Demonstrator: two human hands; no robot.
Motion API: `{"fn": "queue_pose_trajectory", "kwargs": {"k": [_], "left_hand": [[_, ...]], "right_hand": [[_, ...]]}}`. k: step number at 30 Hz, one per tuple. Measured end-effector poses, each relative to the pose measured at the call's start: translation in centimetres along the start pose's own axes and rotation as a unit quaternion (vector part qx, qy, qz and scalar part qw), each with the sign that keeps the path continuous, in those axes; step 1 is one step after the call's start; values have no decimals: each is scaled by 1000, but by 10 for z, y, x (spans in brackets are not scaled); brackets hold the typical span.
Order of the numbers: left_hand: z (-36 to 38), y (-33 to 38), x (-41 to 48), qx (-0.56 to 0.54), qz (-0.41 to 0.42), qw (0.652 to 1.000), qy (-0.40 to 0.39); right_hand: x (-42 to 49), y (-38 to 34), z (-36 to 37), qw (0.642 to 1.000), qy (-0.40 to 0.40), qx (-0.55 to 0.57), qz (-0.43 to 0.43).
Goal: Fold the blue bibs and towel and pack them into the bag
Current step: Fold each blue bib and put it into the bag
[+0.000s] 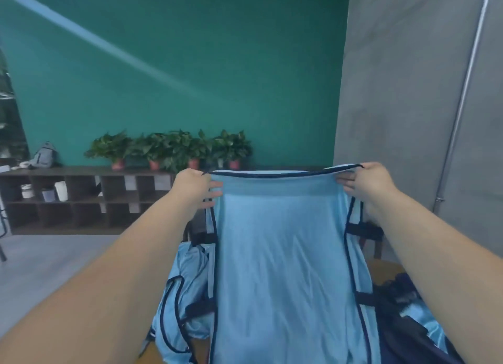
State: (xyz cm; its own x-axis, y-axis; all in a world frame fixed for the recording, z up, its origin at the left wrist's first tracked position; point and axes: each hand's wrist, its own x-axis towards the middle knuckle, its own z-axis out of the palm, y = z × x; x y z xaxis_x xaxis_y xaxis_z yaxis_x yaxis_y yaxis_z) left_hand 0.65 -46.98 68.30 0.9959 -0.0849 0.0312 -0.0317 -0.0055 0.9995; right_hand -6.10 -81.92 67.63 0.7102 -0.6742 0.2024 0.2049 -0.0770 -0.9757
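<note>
While both hands hold one blue bib [283, 255] up in the middle of the frame, the step in hand seems to be the spreading of this bib before its first fold. The left hand [194, 185] grips the upper left corner and the right hand [367, 182] grips the upper right corner. The fingers [215, 186] of each hand are curled on the front of the cloth, and the top hem is pulled tight between them. From this hem the bib hangs down to the bottom edge of the frame.

The cloth is thin, smooth and light blue, with soft wrinkles, and I judge it limp and a little slippery. A dark navy binding runs along the top hem and down both sides, and short dark straps cross the side openings.

In the lower left a pile of bibs [185, 295] lies crumpled and unfolded. In the lower right lies a dark thing, probably the bag [402, 309], with some light blue cloth on it; I cannot tell if it is open. A small part of the brown tabletop [388, 269] shows near it. I cannot pick out the towel.

The task looks early. The next move calls for bringing the two corners together, or laying the bib flat, with the hem kept straight so that the cloth does not bunch.
</note>
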Motion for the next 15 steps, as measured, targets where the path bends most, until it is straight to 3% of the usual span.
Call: {"fn": "queue_pose_trajectory", "kwargs": {"k": [3,6,9,15], "left_hand": [[3,-1,17,-6,125,991,40],[11,16,27,-34,226,972,62],[20,29,22,-100,308,944,72],[26,-26,-14,-168,285,936,121]], "right_hand": [[1,-1,-1,995,55,-34,-74],[-3,-27,3,981,117,15,-155],[-3,-44,4,970,126,72,-196],[-68,-9,7,957,169,89,-220]]}}
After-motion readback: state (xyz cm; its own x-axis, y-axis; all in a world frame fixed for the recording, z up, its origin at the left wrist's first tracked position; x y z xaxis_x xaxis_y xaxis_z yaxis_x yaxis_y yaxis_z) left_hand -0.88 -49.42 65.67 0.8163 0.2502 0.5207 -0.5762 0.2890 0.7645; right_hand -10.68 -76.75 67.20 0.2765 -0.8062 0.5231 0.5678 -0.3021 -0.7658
